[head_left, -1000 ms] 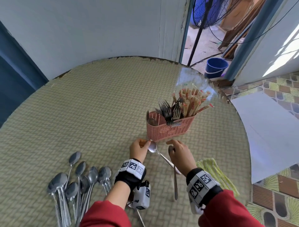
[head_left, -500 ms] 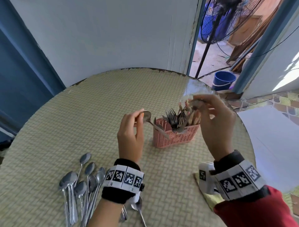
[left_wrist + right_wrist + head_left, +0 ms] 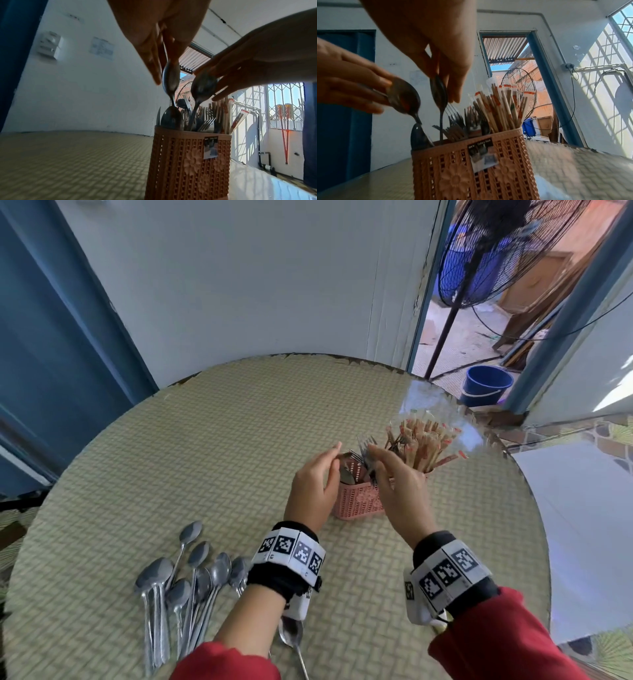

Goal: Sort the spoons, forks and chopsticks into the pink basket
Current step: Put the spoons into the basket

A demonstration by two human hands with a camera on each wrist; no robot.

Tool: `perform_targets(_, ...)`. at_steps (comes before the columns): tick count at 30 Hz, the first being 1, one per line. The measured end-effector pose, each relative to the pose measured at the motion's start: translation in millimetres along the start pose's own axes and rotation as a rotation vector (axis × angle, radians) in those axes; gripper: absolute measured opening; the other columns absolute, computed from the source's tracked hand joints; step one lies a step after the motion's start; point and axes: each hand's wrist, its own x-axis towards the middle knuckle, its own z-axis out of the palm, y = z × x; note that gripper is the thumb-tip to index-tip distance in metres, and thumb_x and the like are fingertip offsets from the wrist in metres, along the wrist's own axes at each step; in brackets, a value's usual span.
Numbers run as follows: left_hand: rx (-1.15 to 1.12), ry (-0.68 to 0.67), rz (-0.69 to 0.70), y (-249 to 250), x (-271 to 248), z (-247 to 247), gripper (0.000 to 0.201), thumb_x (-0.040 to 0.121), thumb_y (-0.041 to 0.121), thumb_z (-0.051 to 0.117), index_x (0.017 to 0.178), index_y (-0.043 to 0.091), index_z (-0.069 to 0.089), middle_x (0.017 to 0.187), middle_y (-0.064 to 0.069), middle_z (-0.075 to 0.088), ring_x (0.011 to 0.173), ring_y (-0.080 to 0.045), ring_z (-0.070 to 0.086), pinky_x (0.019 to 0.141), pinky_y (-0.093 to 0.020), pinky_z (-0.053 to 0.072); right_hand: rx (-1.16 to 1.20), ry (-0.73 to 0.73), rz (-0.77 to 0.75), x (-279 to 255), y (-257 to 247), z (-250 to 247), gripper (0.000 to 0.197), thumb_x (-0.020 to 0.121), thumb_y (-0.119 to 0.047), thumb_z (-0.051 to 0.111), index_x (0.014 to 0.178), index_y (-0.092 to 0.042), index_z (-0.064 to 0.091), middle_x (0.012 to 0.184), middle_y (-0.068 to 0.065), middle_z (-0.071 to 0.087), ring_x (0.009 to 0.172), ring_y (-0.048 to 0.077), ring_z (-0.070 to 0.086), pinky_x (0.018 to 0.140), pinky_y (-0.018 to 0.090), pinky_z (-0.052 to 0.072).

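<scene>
Lowering two spoons handle-first into the pink woven-plastic basket (image 3: 358, 503) looks like the step in hand, one spoon per hand. At about 7 o'clock on the round mat-covered table (image 3: 171, 457), a heap of loose steel spoons (image 3: 185, 580) lies waiting, and one more spoon (image 3: 291, 635) lies near 6 o'clock beneath the left wrist.

Just right of table centre, the left hand (image 3: 313, 491) pinches a steel spoon by its bowl (image 3: 169, 79), handle down into the basket's left compartment beside a spoon already standing there (image 3: 171, 117). The right hand (image 3: 399, 494) likewise pinches a second spoon's bowl (image 3: 439, 93), its handle dropping in close beside the forks (image 3: 455, 129).

Next, I judge, both pinches need to let go so the spoons drop upright among the other spoons, not the forks; then the hands go back to 7 o'clock.

Paper-sleeved wooden chopsticks (image 3: 424, 443) fan out of the basket's right end, toward 2 o'clock.
</scene>
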Motion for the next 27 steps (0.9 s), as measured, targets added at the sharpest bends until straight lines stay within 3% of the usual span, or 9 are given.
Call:
perform_targets(2,-0.025,-0.094,-0.098,0,-7,0,0.039,0.096,0.010,0.044,0.136,0.011,0.045,0.139,-0.005,0.048,0.130,-0.006,0.040,0.108,-0.017,0.032,-0.005,-0.142,0.053,-6,1,1,0.039,0.096,-0.009,0.045,0.134,-0.016,0.049,0.118,-0.003,0.063,0.103,0.008,0.059,0.082,0.007,0.039)
perform_targets(5,-0.080,-0.098,-0.194,0,-21,-5,0.042,0.096,0.010,0.044,0.138,0.016,0.042,0.142,0.003,0.044,0.130,0.003,0.034,0.105,-0.006,0.026,-0.023,-0.142,0.043,-14,0,4,0.040,0.093,-0.004,0.046,0.131,-0.014,0.051,0.126,0.002,0.059,0.118,0.015,0.053,0.096,0.021,0.040)
perform_targets(9,-0.095,-0.070,-0.344,-6,-51,-12,0.038,0.094,0.012,0.046,0.132,0.021,0.049,0.133,0.007,0.053,0.122,-0.002,0.048,0.103,-0.020,0.039,0.025,0.004,-0.030,-26,-9,12,0.028,0.089,0.001,0.047,0.108,-0.012,0.061,0.105,-0.004,0.063,0.101,0.013,0.056,0.086,0.026,0.045)
perform_targets(13,-0.042,-0.018,-0.427,-20,-93,-15,0.034,0.090,0.008,0.049,0.119,0.024,0.057,0.116,0.011,0.060,0.102,0.002,0.055,0.087,-0.008,0.039,0.100,-0.047,-0.007,-46,-19,31,0.025,0.085,0.005,0.049,0.097,-0.013,0.063,0.094,-0.006,0.061,0.083,0.007,0.055,0.074,0.012,0.042)
perform_targets(17,0.003,0.015,-0.596,-39,-140,-20,0.031,0.088,0.007,0.049,0.112,0.025,0.060,0.105,0.013,0.060,0.096,0.003,0.055,0.080,-0.005,0.039,0.119,-0.261,0.057,-75,-17,65,0.030,0.079,0.009,0.048,0.089,-0.015,0.064,0.088,-0.005,0.063,0.080,-0.001,0.056,0.068,0.005,0.040)
perform_targets(20,0.047,0.038,-0.722,-57,-172,-27,0.030,0.086,0.003,0.052,0.108,0.021,0.060,0.102,0.011,0.060,0.097,-0.006,0.058,0.085,-0.019,0.047,0.067,-0.478,0.151,-100,-10,91,0.030,0.079,0.005,0.050,0.093,-0.016,0.065,0.090,-0.002,0.063,0.076,0.005,0.055,0.069,0.012,0.042)
perform_targets(24,0.083,0.132,-0.821,-80,-204,-42,0.027,0.083,0.001,0.057,0.101,0.020,0.062,0.096,0.005,0.063,0.087,-0.011,0.059,0.081,-0.027,0.050,-0.092,-0.743,0.199,-130,-3,113,0.025,0.084,-0.014,0.056,0.108,-0.020,0.061,0.101,-0.003,0.060,0.085,0.008,0.054,0.076,0.020,0.045)
perform_targets(27,0.099,0.160,-0.875,-95,-215,-51,0.022,0.084,0.001,0.058,0.100,0.015,0.062,0.088,0.001,0.063,0.079,-0.014,0.059,0.075,-0.027,0.049,-0.207,-0.862,0.191,-144,-2,123,0.035,0.083,-0.027,0.061,0.117,-0.022,0.056,0.111,-0.004,0.057,0.098,0.010,0.053,0.079,0.022,0.043)
